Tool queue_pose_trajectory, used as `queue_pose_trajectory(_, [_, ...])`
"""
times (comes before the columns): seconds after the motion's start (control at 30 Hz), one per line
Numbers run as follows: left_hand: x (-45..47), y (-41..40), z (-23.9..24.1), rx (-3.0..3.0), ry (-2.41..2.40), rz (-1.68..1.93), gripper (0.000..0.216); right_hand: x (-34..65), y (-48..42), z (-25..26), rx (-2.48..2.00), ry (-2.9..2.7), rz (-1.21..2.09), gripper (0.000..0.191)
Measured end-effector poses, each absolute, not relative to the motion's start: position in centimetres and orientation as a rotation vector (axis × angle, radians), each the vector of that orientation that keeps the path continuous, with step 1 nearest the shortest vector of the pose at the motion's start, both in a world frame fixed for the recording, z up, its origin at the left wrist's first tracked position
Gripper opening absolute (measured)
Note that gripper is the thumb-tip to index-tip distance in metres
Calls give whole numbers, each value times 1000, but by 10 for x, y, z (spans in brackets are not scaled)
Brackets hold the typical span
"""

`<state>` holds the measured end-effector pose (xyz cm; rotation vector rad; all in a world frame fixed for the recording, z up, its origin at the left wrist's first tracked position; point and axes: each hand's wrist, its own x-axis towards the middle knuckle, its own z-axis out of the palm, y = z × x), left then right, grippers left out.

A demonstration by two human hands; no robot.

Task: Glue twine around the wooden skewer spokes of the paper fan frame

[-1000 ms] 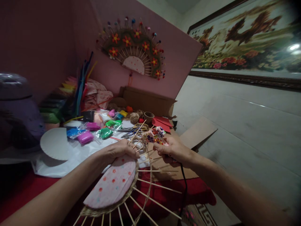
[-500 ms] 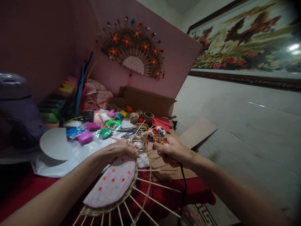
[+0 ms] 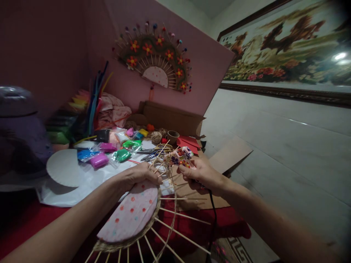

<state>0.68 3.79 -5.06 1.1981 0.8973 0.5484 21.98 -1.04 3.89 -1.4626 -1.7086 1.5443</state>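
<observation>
My left hand (image 3: 142, 174) is closed on the upper end of a half-round fan frame (image 3: 128, 215), near its sticks. Its flat middle is covered in pale cloth with red dots and edged with braided twine. Thin wooden sticks (image 3: 181, 215) fan out from the rim, and a loop of twine (image 3: 174, 215) crosses them. My right hand (image 3: 201, 173) grips a flower-patterned glue gun (image 3: 179, 155) with a small orange light and a black cord (image 3: 214, 208) hanging down. The gun's front end is at the twine and upper sticks; its tip is hard to make out.
Clay packets (image 3: 100, 160), scissors (image 3: 149, 150), twine balls (image 3: 156, 137) and a small cup (image 3: 173, 136) lie beyond my hands. Cardboard (image 3: 189, 186) lies under the work; a white disc (image 3: 64, 168) is at left. A finished fan (image 3: 156, 75) hangs on the pink board.
Both hands, the fan frame and the glue gun stay almost where they were. The view has shifted very slightly.
</observation>
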Motion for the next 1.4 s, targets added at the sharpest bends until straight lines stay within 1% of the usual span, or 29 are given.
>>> queue_pose_trajectory(0.2, [6,39,-52,1196,899,547,14,219,-11,40,-1463,-1683,1531,39])
queue_pose_trajectory(0.5, [7,38,-52,1179,888,563,12,221,-10,37,-1326,-1599,1496,44])
queue_pose_trajectory(0.63, [7,37,-50,1171,885,562,12,223,-9,36,-1304,-1577,1535,42])
queue_pose_trajectory(0.77, [8,36,-49,1169,877,561,11,227,-10,38,-1048,-1501,1491,36])
queue_pose_trajectory(0.87, [8,36,-47,1169,879,559,10,235,-8,38,-865,-1410,1323,34])
queue_pose_trajectory(0.93, [8,35,-44,1172,892,552,10,247,-1,33,-872,-1337,1139,36])
queue_pose_trajectory(1.0, [7,34,-41,1173,910,539,10,265,9,23,-1037,-1287,936,43])
queue_pose_trajectory(1.1, [7,33,-38,1165,916,523,10,298,21,2,-1516,-1390,613,53])
queue_pose_trajectory(1.2, [6,33,-37,1159,884,520,10,324,22,-21,-1683,-1536,497,46])
queue_pose_trajectory(1.27, [6,33,-36,1156,869,521,10,331,17,-34,-1864,-1799,302,41])
queue_pose_trajectory(1.33, [6,32,-34,1150,863,529,11,332,14,-44,-1957,-2038,130,42])
queue_pose_trajectory(1.4, [7,31,-33,1146,853,531,12,329,13,-48,-1966,-2178,68,44])
